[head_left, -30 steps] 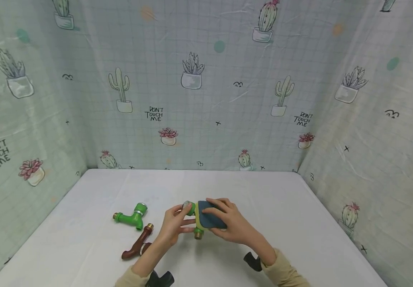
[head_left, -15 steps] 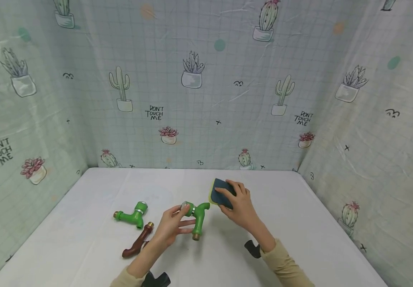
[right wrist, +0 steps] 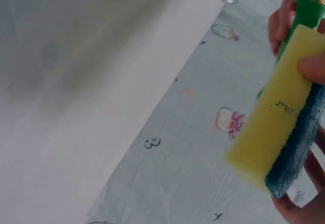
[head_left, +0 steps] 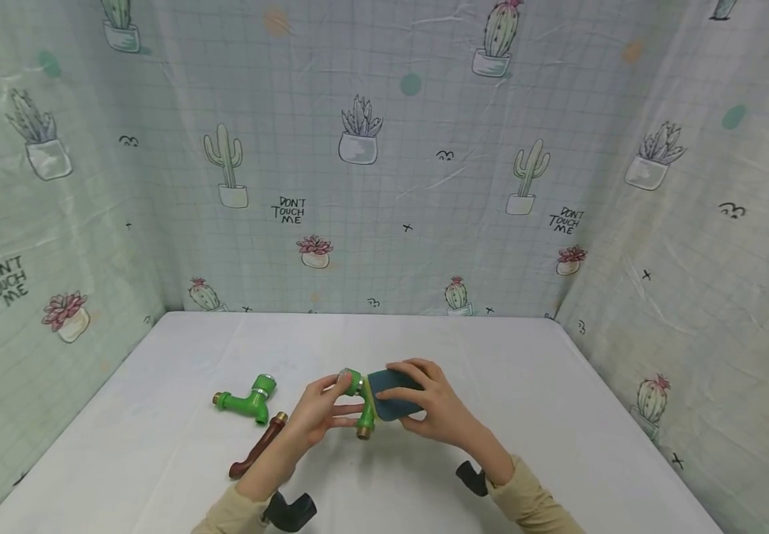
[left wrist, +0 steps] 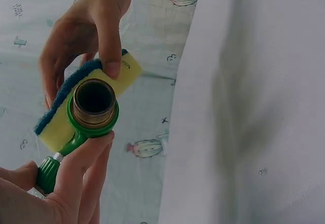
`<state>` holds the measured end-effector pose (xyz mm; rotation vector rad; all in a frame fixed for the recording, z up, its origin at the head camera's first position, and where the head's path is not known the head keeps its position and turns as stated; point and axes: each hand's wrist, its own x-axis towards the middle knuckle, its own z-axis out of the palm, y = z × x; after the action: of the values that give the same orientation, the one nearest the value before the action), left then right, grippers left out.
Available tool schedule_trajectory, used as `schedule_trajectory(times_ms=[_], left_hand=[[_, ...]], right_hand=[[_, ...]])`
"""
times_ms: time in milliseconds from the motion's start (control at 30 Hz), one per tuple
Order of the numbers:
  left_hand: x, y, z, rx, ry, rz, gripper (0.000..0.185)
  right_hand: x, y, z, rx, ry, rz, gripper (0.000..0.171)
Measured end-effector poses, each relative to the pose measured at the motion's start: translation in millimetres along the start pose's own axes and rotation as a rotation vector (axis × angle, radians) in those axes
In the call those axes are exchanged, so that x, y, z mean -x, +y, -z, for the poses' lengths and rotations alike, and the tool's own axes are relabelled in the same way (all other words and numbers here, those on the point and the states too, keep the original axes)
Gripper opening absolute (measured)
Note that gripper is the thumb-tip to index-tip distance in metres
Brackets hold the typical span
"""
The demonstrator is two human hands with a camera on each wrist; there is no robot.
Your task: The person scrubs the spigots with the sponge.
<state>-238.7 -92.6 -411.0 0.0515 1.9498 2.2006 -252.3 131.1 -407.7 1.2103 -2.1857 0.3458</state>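
Above the middle of the table, my left hand [head_left: 316, 414] pinches a green faucet [head_left: 366, 420] by its ridged knob, with the other fingers along its body. The brass threaded end [left wrist: 95, 104] points at the left wrist camera. My right hand [head_left: 443, 409] grips a sponge [head_left: 389, 411], blue scouring layer on one face and yellow foam on the other. In the left wrist view the yellow foam [left wrist: 55, 133] lies against the faucet's body. The right wrist view shows my thumb on the foam's edge [right wrist: 274, 117]. The sponge hides part of the faucet, including its spout.
On the white table [head_left: 517, 363], a second green faucet [head_left: 245, 404] and a brown faucet [head_left: 259, 447] lie at the left. A black pipe-like piece [head_left: 292, 513] is near my left sleeve, another black piece [head_left: 471, 478] near my right forearm. Printed cloth [head_left: 397, 193] walls the back and sides.
My right hand lifted the sponge off the faucet, up and to the right, then brought it back against the faucet. My left hand keeps its grip on the knob, with the faucet slightly turned.
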Motion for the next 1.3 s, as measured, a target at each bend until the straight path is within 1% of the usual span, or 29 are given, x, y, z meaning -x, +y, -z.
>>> schedule_trajectory(times_ms=[167, 267, 333, 400, 500, 600, 700, 800, 967, 1100, 1167, 1233, 1300], left_hand=[[-0.4, -3.7, -0.5, 0.011, -0.021, 0.011, 0.061], [-0.6, -4.7, -1.9, 0.019, -0.016, 0.008, 0.061], [-1.1, -4.6, -2.9, 0.018, -0.005, 0.006, 0.059], [-1.2, -4.3, -4.3, 0.015, 0.004, 0.007, 0.058], [-1.4, -4.0, -7.1, 0.007, 0.004, -0.001, 0.057], [-0.9, -3.0, -9.8, 0.012, -0.008, -0.013, 0.057], [-0.7, -1.4, -11.2, 0.021, -0.018, -0.021, 0.058], [0.2, 0.4, -11.6, 0.013, -0.023, -0.038, 0.057], [1.9, 0.1, -13.1, -0.012, -0.025, -0.066, 0.052], [1.4, -1.5, -14.1, -0.012, -0.005, -0.070, 0.049], [0.5, -1.8, -14.3, -0.009, 0.014, -0.074, 0.048], [-0.3, -1.7, -14.5, -0.011, 0.029, -0.081, 0.047], [-0.6, -0.9, -15.5, -0.016, 0.025, -0.087, 0.046]], right_hand=[[4, 10, -2, 0.095, 0.031, -0.095, 0.051], [3, 11, 1, 0.184, 0.057, -0.127, 0.051], [1, 10, 5, 0.209, 0.089, -0.158, 0.051], [-2, 8, 8, 0.197, 0.116, -0.199, 0.051], [-7, 4, 10, 0.110, 0.124, -0.246, 0.050], [-10, -3, 8, 0.027, 0.063, -0.257, 0.048], [-13, -9, 4, -0.013, 0.019, -0.263, 0.048], [-14, -8, 1, 0.007, 0.031, -0.279, 0.047], [-13, 5, 0, 0.112, 0.055, -0.335, 0.045], [-13, 12, 3, 0.199, 0.063, -0.403, 0.046], [-15, 12, 3, 0.196, 0.080, -0.436, 0.046], [-18, 9, 3, 0.149, 0.087, -0.458, 0.046], [-21, 5, 2, 0.084, 0.069, -0.466, 0.046]])
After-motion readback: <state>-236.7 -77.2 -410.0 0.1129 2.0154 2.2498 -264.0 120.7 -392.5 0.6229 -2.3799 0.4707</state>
